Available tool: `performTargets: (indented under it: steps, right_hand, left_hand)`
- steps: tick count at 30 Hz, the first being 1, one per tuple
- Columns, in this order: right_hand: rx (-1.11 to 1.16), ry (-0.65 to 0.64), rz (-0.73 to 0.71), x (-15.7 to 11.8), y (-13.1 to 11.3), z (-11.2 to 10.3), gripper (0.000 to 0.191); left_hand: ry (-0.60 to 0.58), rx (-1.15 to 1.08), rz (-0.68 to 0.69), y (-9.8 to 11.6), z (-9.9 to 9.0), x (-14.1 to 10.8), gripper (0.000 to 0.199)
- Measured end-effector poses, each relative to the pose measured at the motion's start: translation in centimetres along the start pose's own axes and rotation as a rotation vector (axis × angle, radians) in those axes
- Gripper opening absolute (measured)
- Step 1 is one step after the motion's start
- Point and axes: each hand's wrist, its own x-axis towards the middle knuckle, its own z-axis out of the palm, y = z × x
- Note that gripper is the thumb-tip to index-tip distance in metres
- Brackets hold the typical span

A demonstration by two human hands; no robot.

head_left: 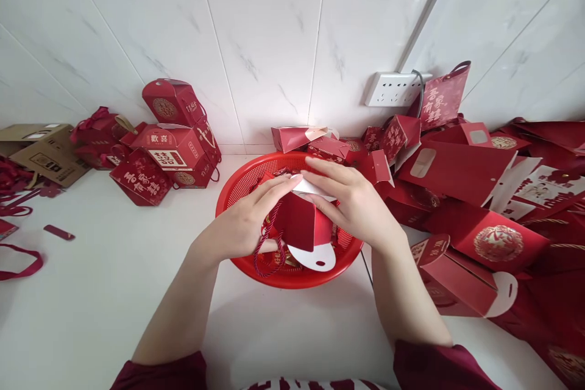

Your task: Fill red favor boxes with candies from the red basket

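Note:
Over a red plastic basket (292, 283) I hold a small red paper gift box (299, 222) between both hands. One white-lined flap (315, 258) with an oval hole hangs toward me; another white flap lies under my fingertips at the top. My left hand (242, 222) grips the box's left side, with a dark red twisted cord (278, 244) hanging beside its thumb. My right hand (354, 198) presses on the far and right side of the box, fingers bent over the flap. Small red wrapped items lie in the basket, partly hidden beneath the box.
Finished-looking red boxes (171, 152) stand at the left by the wall, next to a brown carton (50, 152). Many red boxes and flat card pieces (461, 167) are heaped at the right. A white power strip (395, 90) is on the tiled wall. A small dark red tag (59, 232) lies at the left.

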Motion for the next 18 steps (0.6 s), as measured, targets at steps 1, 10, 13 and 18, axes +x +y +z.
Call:
performTargets:
  steps: [1, 10, 13, 18]
  right_hand:
    - [-0.005, -0.031, -0.001, 0.0, 0.0, 0.1, 0.035]
    - [-0.428, -0.149, 0.353, 0.2, 0.5, 1.1, 0.032]
    - [-0.507, -0.141, 0.411, 0.3, 0.7, 1.5, 0.039]
    - [-0.478, -0.161, 0.333, 0.6, -0.2, 2.7, 0.037]
  left_hand:
    - [-0.005, -0.001, 0.000, 0.1, 0.0, 0.1, 0.110]
    - [0.221, 0.311, -0.034, 0.8, -0.2, 0.1, 0.065]
    - [0.434, 0.277, 0.227, 2.2, 0.0, -0.4, 0.060]
    - [0.293, 0.201, 0.157, 4.5, 0.9, -0.5, 0.029]
